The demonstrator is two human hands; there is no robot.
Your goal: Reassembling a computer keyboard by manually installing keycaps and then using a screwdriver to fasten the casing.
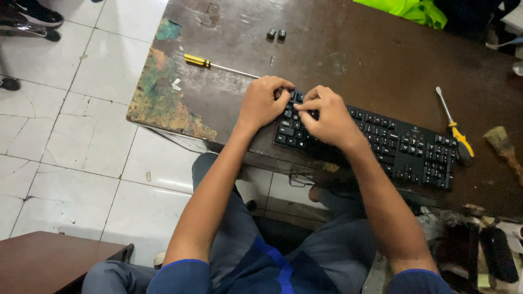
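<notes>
A worn brown worktop (348, 60) with peeling paint stands on a white tile floor (71, 136). The left hand (262, 102) and the right hand (326, 117), fingers bent, press on the left end of one black keyboard (381, 142) at the near edge. Two screwdrivers lie beside the keyboard, one (215, 65) left and one (453, 129) right, with two small black keys (276, 34) behind and one brush (504, 148) farthest right.

Matt black plastic keyboard (381, 139) lies on a worn, scuffed brown wooden table (327, 60).
</notes>
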